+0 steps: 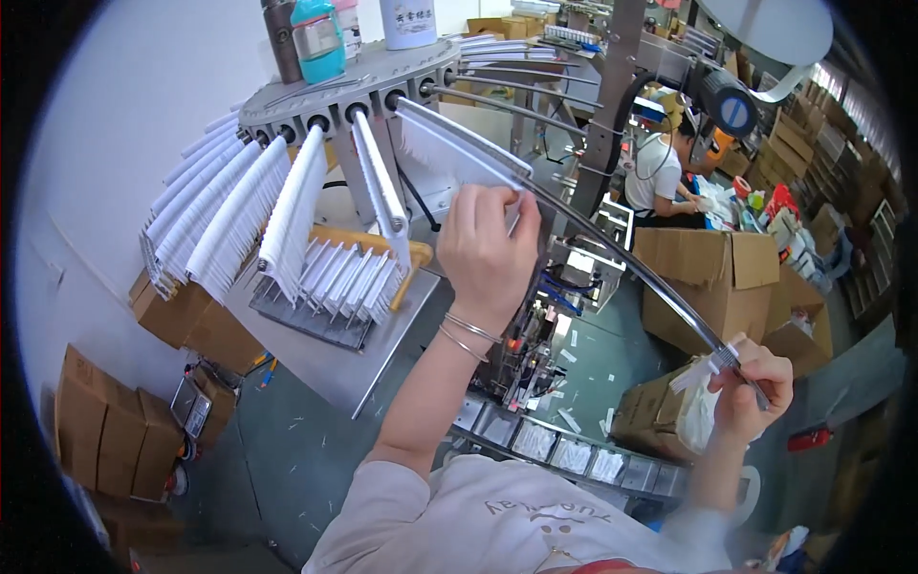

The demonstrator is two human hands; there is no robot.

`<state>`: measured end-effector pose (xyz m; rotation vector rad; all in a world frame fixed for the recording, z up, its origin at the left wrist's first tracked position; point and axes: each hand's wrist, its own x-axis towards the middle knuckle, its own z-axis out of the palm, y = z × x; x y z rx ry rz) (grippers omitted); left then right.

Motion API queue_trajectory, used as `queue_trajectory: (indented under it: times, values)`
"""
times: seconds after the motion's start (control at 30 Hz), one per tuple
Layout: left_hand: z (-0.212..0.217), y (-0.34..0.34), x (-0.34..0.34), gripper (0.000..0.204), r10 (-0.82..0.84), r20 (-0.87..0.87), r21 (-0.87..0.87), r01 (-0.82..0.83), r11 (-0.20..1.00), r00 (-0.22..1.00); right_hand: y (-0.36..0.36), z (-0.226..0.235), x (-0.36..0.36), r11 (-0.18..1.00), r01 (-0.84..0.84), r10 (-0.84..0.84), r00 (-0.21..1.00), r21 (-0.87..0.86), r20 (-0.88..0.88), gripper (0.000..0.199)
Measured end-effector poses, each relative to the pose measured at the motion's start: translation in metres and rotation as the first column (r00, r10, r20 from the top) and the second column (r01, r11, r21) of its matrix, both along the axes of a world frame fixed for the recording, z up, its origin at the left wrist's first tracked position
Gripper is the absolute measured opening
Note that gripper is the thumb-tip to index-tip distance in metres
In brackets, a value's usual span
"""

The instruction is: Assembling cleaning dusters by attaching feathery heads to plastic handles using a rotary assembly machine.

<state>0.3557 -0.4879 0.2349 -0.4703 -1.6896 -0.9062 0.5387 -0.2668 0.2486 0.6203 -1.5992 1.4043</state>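
Note:
A long metal rod (pixel 631 258) runs down to the right from a round grey rack (pixel 382 67). Thin white strips (pixel 454 153) hang packed along its upper part. My left hand (pixel 488 253) is closed at the lower end of that row, fingers curled round the strips by the rod. Out at the free tip, my right hand (pixel 755 383) pinches the rod, and a few small white pieces (pixel 690 375) sit there beside the fingers. Other rods loaded with white strips (pixel 239 206) fan out from the rack's left side.
Below the rack, white strips stand in rows on a dark plate (pixel 316 320) on a table. A machine (pixel 521 359) with a line of metal trays (pixel 574 454) lies below my arms. Cardboard boxes (pixel 703 277) stand right; a person (pixel 658 167) sits beyond. Bottles (pixel 317 43) top the rack.

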Motion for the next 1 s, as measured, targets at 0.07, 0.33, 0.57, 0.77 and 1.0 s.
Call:
queue_trajectory:
  times: [0.07, 0.33, 0.57, 0.77, 1.0]
  values:
    - [0.000, 0.000, 0.001, 0.017, -0.015, -0.014, 0.034, 0.015, 0.999, 1.000, 0.003, -0.001, 0.002, 0.996, -0.001, 0.004, 1.000, 0.084, -0.028, 0.032]
    - [-0.005, 0.022, 0.044, 0.023, -0.259, -0.073, -0.203, 0.240, 0.950, 0.963, 0.011, -0.023, 0.009, 0.989, 0.079, -0.069, 0.995, -0.129, 0.076, 0.025]
    - [-0.058, 0.012, 0.110, 0.054, -0.647, 0.552, 0.023, 0.766, 0.643, 0.526, 0.022, -0.063, 0.011, 0.691, -0.072, 0.360, 0.897, -0.719, 0.256, 0.014]
    - [-0.068, 0.005, 0.147, 0.069, -0.687, 0.689, 0.251, 0.812, 0.527, 0.233, -0.043, -0.092, -0.018, 0.640, -0.314, 0.759, 0.403, -0.701, 0.512, 0.024]
    - [-0.081, -0.105, 0.170, 0.024, -0.598, 0.555, 0.490, 0.354, 0.797, 0.579, -0.170, -0.087, 0.014, 0.825, -0.513, 0.546, 0.613, -0.239, 0.571, 0.065]
